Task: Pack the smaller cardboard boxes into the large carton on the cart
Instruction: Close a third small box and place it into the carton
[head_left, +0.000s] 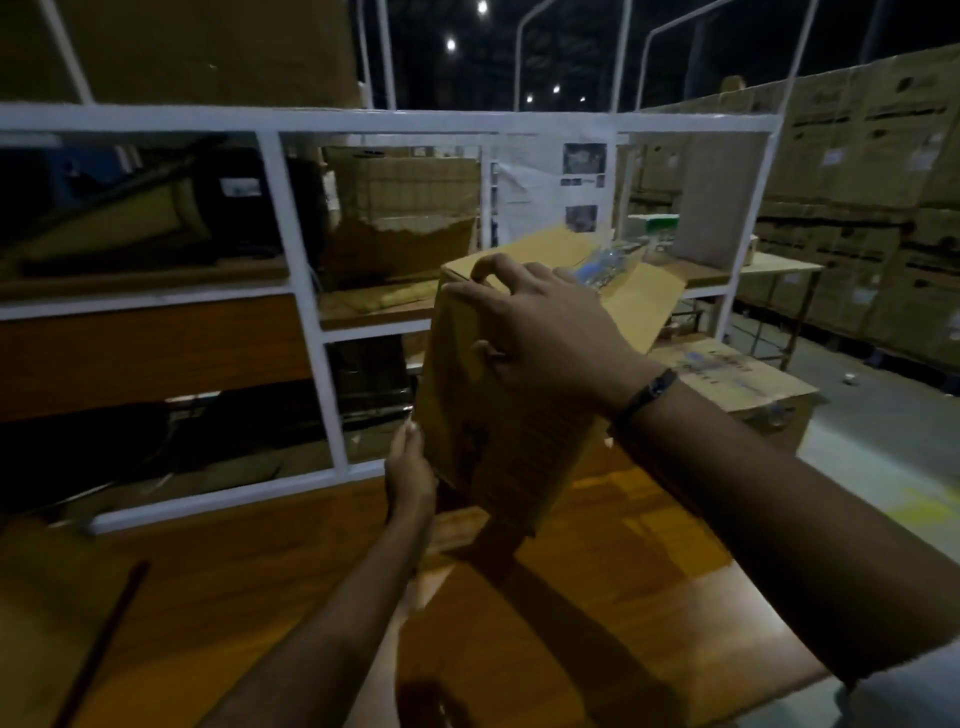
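A tall brown cardboard box (498, 447) stands tilted above the wooden table (623, 597), its top flaps open with a clear plastic-wrapped item (602, 267) showing inside. My right hand (540, 332) grips the box's upper near edge, fingers curled over the top corner. My left hand (410, 478) holds the box's lower left edge from the side. A larger carton (737, 389) with printed labels sits low beyond the table on the right.
A white metal frame rack (306, 291) stands right behind the table, with boxes and dark items on its shelves. Stacks of big cartons (872, 208) line the right wall. A dark stick (98, 644) lies at the table's left.
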